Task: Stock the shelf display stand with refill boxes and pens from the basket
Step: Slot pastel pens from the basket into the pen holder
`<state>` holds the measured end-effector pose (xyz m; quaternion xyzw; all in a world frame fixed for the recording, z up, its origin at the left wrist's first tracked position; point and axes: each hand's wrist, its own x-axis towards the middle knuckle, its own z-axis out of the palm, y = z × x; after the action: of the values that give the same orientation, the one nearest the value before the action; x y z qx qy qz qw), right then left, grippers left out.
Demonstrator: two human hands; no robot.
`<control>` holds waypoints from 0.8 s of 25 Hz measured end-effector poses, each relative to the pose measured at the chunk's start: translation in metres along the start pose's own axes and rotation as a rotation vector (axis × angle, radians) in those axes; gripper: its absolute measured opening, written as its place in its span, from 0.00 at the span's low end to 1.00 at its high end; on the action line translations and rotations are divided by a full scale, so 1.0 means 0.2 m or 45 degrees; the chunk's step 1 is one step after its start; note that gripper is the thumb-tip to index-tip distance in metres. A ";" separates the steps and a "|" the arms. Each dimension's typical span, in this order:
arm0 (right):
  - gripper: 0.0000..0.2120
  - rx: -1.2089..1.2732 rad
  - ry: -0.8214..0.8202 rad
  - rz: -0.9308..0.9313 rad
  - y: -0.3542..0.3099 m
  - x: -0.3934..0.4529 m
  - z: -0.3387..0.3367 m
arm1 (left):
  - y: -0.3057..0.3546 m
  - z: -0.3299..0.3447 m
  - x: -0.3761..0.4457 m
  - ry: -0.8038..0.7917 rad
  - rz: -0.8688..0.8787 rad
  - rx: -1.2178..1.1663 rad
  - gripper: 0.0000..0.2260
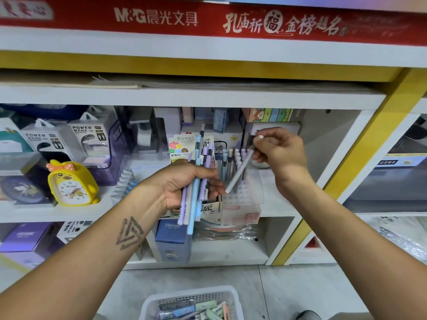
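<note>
Just left of the frame's centre, the left hand [184,184] has its fingers curled round a bundle of pastel blue, lilac and grey pens [196,181], which stand roughly upright in the fist and stick out above and below it. To the right of centre, the right hand [280,150] pinches the upper end of a single white pen [240,172] between thumb and fingertips; the pen slants down and to the left, its lower tip hanging just above the clear plastic display stand with its grid of holes [242,192] on the white shelf [277,204]. A few pens already stand upright in the stand's back rows. At the bottom edge, the white slotted plastic basket [191,299] on the floor holds small pastel refill boxes [205,306]. The slant is the main risk: entering a hole at this angle, the tip could catch on the rim, skid across the grid or tip the pens already standing. The fist is also full, so a loosened grip could let pens slide out at the bottom and drop to the floor or behind the stand. The yellow chick-shaped alarm clock [71,183] at the left stands well apart from the work.
</note>
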<state>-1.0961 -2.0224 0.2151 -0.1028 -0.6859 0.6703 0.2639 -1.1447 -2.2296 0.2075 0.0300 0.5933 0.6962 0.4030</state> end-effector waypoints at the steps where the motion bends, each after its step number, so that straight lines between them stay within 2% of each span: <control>1: 0.04 -0.120 0.038 -0.085 0.01 0.02 -0.02 | 0.00 -0.01 0.00 0.027 0.013 0.008 0.06; 4: 0.07 -0.623 -0.136 -0.311 0.09 0.01 -0.05 | 0.00 -0.01 -0.01 0.038 0.043 0.036 0.06; 7: 0.06 -0.904 -0.278 -0.506 0.16 -0.04 -0.07 | 0.00 0.01 -0.01 0.028 0.045 0.054 0.04; 12: 0.05 -0.989 -0.280 -0.618 0.20 -0.04 -0.09 | -0.01 0.02 0.00 0.006 0.053 0.068 0.03; 20: 0.11 -0.925 -0.196 -0.477 0.19 -0.03 -0.06 | -0.01 0.02 0.00 -0.043 0.044 0.115 0.02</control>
<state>-1.0927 -2.0115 0.1771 -0.0121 -0.9023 0.3310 0.2759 -1.1406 -2.2267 0.2072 0.0701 0.6167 0.6749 0.3991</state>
